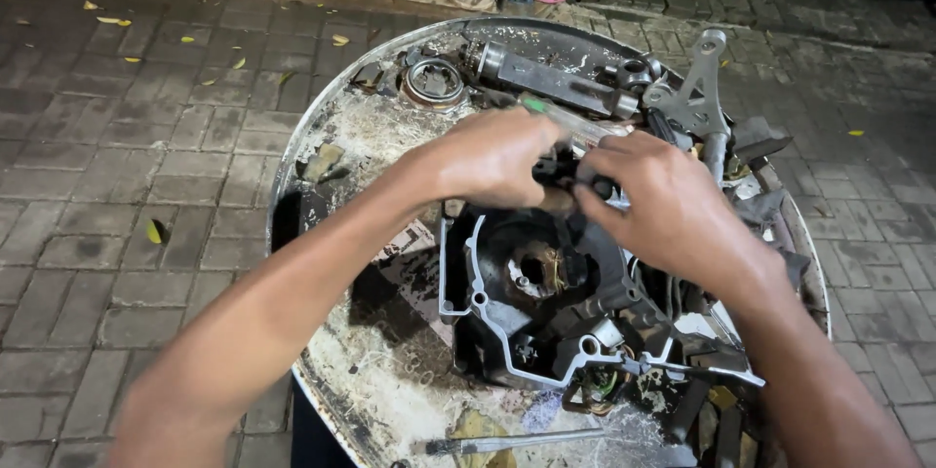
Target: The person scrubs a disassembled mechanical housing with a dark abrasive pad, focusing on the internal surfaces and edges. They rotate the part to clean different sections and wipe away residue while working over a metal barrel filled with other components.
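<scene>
Head: 2 hands, left hand [492,158] & right hand [663,197], grip 1 black part [575,174].

Single head view, steep downward, close over round worktop [322,127]; paving beyond.

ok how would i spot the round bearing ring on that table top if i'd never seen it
Start at the round, grimy metal table top on the brick paving. Go to its far edge, left of the long grey metal shaft and beyond the left hand. The bearing ring lies there flat: the only shiny circular piece with concentric rings.
</scene>
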